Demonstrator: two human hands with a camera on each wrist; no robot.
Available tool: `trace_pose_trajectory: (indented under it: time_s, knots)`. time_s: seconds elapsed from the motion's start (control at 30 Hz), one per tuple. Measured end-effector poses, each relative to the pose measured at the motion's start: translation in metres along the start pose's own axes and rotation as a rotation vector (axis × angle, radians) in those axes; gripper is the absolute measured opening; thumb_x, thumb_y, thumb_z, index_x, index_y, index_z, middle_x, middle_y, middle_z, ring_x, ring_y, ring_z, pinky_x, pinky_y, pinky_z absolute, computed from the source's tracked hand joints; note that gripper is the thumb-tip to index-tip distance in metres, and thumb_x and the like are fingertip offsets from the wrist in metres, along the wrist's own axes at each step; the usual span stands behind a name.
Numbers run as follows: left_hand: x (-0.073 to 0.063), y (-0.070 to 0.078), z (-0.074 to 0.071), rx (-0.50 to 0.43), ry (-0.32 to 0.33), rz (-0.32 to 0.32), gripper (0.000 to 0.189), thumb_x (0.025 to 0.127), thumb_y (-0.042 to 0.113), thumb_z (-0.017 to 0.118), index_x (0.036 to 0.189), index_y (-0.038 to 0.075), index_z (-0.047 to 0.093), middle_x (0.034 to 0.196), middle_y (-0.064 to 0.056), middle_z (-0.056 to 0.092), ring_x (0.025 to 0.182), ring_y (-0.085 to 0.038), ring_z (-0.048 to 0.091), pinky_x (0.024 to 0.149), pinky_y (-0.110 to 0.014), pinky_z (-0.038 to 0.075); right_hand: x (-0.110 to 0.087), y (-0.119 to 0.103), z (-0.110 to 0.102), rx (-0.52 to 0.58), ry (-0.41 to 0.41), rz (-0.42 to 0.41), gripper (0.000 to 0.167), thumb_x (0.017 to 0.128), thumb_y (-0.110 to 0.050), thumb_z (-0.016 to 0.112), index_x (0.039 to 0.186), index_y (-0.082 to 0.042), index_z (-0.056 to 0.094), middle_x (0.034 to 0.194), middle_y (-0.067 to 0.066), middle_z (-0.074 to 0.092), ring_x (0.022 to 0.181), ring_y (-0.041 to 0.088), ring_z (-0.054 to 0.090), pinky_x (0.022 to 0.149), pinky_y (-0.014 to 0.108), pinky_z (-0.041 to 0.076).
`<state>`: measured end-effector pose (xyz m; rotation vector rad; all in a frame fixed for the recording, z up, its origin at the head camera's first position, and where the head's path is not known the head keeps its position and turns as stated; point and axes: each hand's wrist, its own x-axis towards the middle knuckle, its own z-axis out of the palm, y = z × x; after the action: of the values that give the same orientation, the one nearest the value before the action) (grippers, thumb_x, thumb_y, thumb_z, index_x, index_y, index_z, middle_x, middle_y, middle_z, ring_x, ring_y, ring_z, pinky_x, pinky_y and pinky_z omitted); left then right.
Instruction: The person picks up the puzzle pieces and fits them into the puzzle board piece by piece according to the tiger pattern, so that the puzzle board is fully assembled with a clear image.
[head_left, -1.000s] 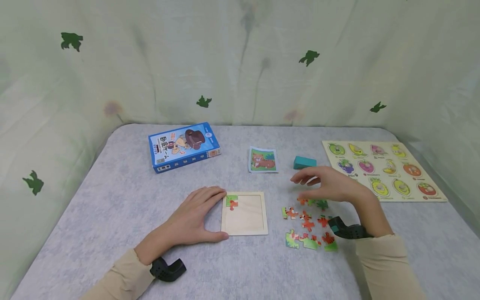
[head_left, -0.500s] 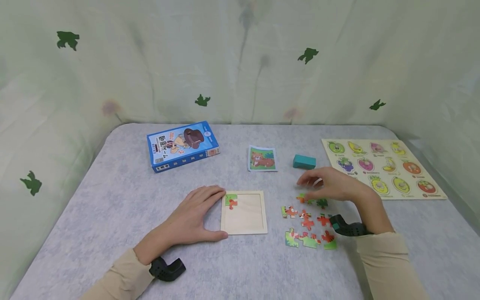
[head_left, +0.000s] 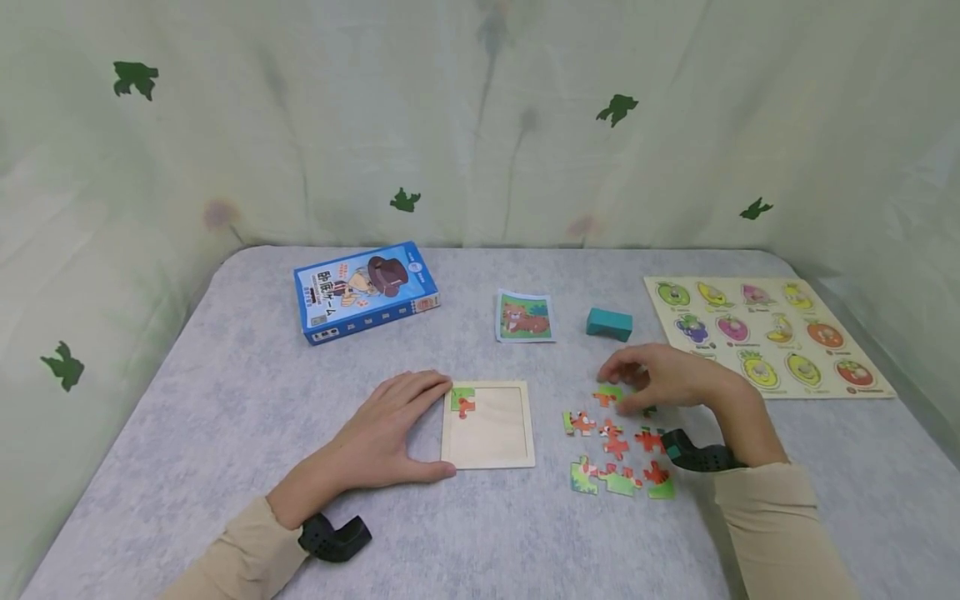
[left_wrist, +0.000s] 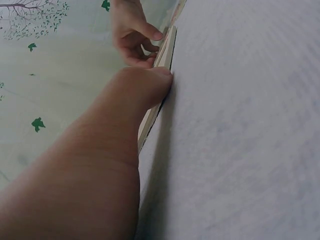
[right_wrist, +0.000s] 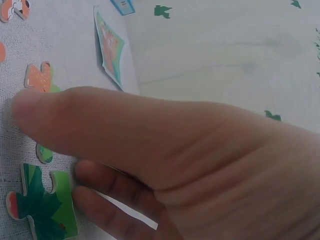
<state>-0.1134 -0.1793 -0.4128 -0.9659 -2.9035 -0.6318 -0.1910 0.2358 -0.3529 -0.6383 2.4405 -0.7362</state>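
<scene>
A square wooden puzzle tray (head_left: pixel 491 442) lies at the table's middle, one green-and-red jigsaw piece (head_left: pixel 463 400) in its upper left corner. My left hand (head_left: pixel 390 429) rests along its left side, fingertips at the far corner and thumb at the near one. In the left wrist view the thumb (left_wrist: pixel 161 80) touches the tray's edge. Low over the loose pieces, my right hand (head_left: pixel 660 375) has thumb and fingers apart about an orange-and-green piece (head_left: pixel 606 396). A dark green leaf piece (right_wrist: pixel 47 205) lies below the thumb in the right wrist view; whether the thumb touches a piece is unclear.
Several loose pieces (head_left: pixel 615 450) lie right of the tray. Behind are a tiger picture card (head_left: pixel 523 318), a teal block (head_left: pixel 609 325) and a blue game box (head_left: pixel 367 292). A wooden fruit board (head_left: pixel 772 337) lies to the right, near my right hand.
My right hand has shifted slightly right and lowered toward the top row of loose pieces, its fingers curling a little more. The left hand and tray have stayed put.
</scene>
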Motion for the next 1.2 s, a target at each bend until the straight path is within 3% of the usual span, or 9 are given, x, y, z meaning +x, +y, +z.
trace_pose_trajectory:
  time_s: [0.5,1.2]
  knots:
    - [-0.0004,0.0014,-0.0013,-0.005,-0.008,-0.012,0.107,0.077,0.077,0.072,0.156,0.010,0.045,0.159,-0.004,0.045,0.149,-0.027,0.038,0.125,-0.056,0.027,0.0018,0.0087,0.0002,0.036,-0.020,-0.004,0.032,0.086,-0.017,0.085,0.114,-0.012,0.069,0.097,0.002,0.059,0.090,0.020,0.054,0.076,0.024,0.050]
    - [-0.0008,0.0013,-0.0009,-0.002,0.011,0.001,0.107,0.077,0.078,0.072,0.156,0.011,0.045,0.158,-0.003,0.045,0.148,-0.026,0.039,0.124,-0.055,0.028,0.0049,0.0097,0.0026,0.000,0.012,0.007,0.025,0.085,-0.017,0.085,0.107,-0.016,0.074,0.092,0.000,0.061,0.085,0.017,0.055,0.073,0.025,0.049]
